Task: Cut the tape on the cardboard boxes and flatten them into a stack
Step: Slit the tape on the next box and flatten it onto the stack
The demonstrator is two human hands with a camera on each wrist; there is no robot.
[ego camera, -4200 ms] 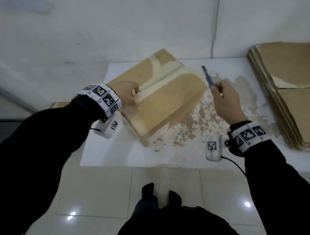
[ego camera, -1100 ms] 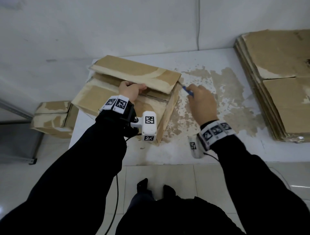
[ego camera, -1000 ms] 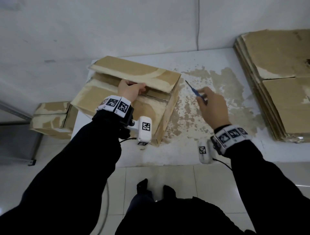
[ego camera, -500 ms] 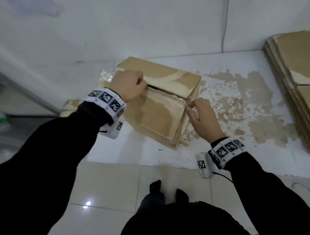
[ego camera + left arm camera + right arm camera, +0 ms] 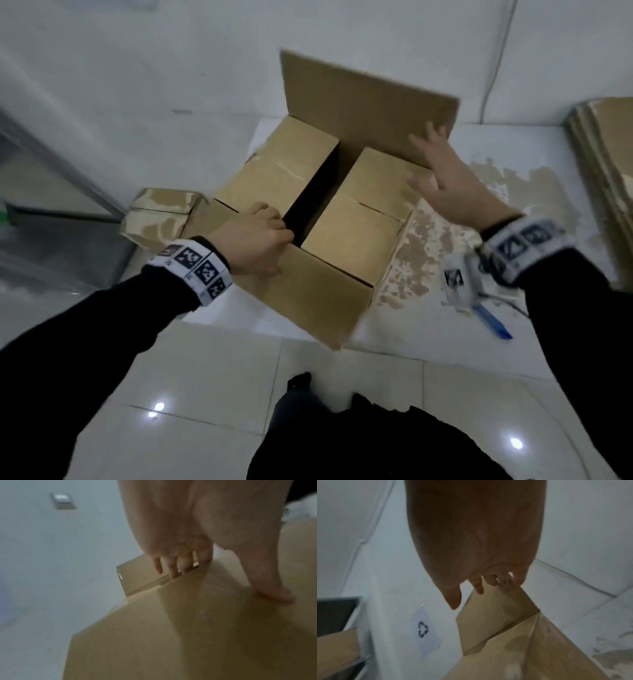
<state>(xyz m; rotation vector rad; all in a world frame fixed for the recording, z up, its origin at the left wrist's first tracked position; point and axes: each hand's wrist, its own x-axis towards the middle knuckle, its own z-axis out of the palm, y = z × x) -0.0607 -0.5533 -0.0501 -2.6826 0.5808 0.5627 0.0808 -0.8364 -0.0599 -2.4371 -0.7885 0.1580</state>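
Two hands work the cardboard box (image 5: 301,246) on the desk (image 5: 428,329): left hand (image 5: 253,240) grips the near flap's edge; right hand (image 5: 445,178), fingers spread, presses the raised far flap (image 5: 359,113).

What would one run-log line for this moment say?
step: opening flaps | box: on table, far flap raised | left hand: grips near flap edge | right hand: open, on far flap | blue cutter: on table
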